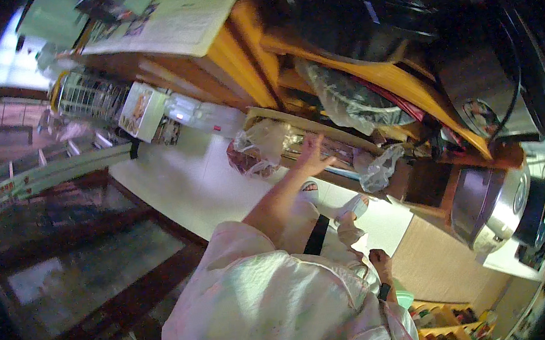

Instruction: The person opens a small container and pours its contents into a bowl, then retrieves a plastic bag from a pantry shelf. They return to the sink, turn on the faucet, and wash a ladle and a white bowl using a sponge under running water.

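My left hand (316,155) reaches over a long open cardboard box (347,136) on the floor, its thumb apart from the fingers and nothing visible in its grasp. Left of the box is a clear plastic bag (258,147) with reddish-brown contents. Another crumpled clear bag (381,167) lies at the box's right end. Flat items in the box are partly hidden by the hand. My right hand (380,257) hangs low beside my body, fingers curled, with a dark band on its wrist; no object shows in it.
A wooden shelf (366,74) holds a plastic-wrapped item just above the box. A folded ladder (63,164) and glass-panelled dark furniture (92,278) stand left. Clear plastic containers (204,115) line the floor beyond. A large metal pot (487,204) is at right.
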The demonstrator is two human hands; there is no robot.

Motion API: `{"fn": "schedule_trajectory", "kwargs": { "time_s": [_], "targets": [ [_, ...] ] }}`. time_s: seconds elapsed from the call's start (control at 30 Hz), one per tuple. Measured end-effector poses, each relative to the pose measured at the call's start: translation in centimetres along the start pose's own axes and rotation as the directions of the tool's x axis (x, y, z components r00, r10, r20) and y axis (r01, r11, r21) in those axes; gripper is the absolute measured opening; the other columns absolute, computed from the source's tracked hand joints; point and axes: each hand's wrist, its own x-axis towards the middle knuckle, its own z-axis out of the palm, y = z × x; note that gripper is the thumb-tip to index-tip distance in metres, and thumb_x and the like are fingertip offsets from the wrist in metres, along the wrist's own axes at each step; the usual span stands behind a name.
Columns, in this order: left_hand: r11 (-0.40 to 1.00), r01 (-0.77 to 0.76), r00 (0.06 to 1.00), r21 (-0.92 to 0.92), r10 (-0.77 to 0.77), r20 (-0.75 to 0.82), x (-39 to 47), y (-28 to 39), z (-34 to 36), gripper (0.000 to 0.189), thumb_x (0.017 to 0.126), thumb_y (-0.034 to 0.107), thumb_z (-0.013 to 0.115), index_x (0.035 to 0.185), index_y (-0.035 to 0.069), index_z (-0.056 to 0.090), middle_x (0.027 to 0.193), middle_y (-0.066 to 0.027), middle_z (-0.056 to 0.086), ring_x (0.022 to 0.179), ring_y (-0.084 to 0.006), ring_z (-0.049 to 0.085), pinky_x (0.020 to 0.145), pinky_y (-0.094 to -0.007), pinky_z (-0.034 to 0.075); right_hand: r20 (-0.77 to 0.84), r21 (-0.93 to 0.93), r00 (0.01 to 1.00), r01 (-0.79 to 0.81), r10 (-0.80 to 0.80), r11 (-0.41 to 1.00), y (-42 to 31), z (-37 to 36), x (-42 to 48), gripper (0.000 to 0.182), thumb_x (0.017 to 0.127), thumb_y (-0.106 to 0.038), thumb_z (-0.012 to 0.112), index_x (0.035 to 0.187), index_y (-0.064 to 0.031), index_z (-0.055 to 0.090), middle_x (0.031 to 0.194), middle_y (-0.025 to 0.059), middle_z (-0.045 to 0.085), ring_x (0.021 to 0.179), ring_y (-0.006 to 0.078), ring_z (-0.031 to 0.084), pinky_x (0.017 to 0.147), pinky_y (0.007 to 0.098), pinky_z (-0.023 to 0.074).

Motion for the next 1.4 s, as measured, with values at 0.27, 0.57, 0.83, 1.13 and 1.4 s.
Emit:
{"fn": "schedule_trajectory", "kwargs": {
  "time_s": [0.27,0.57,0.83,1.13,1.4],
  "targets": [
    [0.979,0.124,0.951,-0.164,-0.164,-0.261,-2.7,5.0,1.1,0.030,0.076,0.031,0.072,0.074,0.006,0.056,0.070,-0.0142,0.061,0.064,-0.0293,0.061,0.058,-0.0408,0.047,0.111,0.430,0.994,-0.064,0.018,0.900,0.3,-3.6,2.6,0.010,0.087,-0.008,0.058,0.095,-0.0033,0.063,0.078,0.0064,0.063,0.061,0.0143,0.058,0.052,0.0267,0.0494],
    [0.984,-0.101,0.977,-0.149,0.126,0.169,0.6,4.9,-0.5,0.097,0.075,0.063,0.064,0.144,0.006,0.028,0.148,-0.0262,0.022,0.139,-0.0401,0.015,0.112,-0.0519,0.013,0.105,0.123,0.966,0.224,-0.237,0.967,2.7,-0.8,4.9,0.026,0.080,-0.005,0.057,0.106,-0.0040,0.059,0.091,0.0079,0.063,0.080,0.0187,0.062,0.069,0.0331,0.0531],
    [0.973,-0.020,1.000,0.228,0.025,-0.019,4.2,-2.0,-5.5,0.019,0.078,0.012,0.070,0.095,0.004,0.064,0.088,-0.0112,0.064,0.085,-0.0253,0.062,0.077,-0.0387,0.050,-0.055,-0.091,0.995,0.076,-0.081,0.993,-2.3,2.0,4.6,0.031,0.086,-0.035,0.053,0.096,-0.0080,0.064,0.081,0.0172,0.066,0.074,0.0374,0.063,0.067,0.0458,0.0496],
    [0.703,0.250,0.894,0.666,-0.431,0.120,3.3,9.8,-4.8,0.081,0.087,0.040,0.061,0.148,0.019,0.012,0.149,-0.0147,0.024,0.130,-0.0345,0.038,0.102,-0.0505,0.038,-0.171,0.184,0.950,-0.228,0.260,0.956,7.3,1.4,-2.1,0.028,0.086,-0.031,0.055,0.099,-0.0096,0.067,0.089,0.0155,0.068,0.082,0.0343,0.064,0.073,0.0417,0.0507],
    [0.844,-0.431,0.659,0.319,0.053,0.751,-3.9,16.1,15.4,0.043,0.081,0.026,0.063,0.117,0.003,0.059,0.119,-0.0225,0.056,0.110,-0.0360,0.053,0.095,-0.0424,0.042,-0.211,0.383,0.865,-0.355,0.455,0.853,20.6,0.9,-12.2,0.035,0.084,-0.039,0.057,0.096,-0.0079,0.068,0.091,0.0173,0.067,0.086,0.0368,0.063,0.075,0.0437,0.0504]
  ]
}}
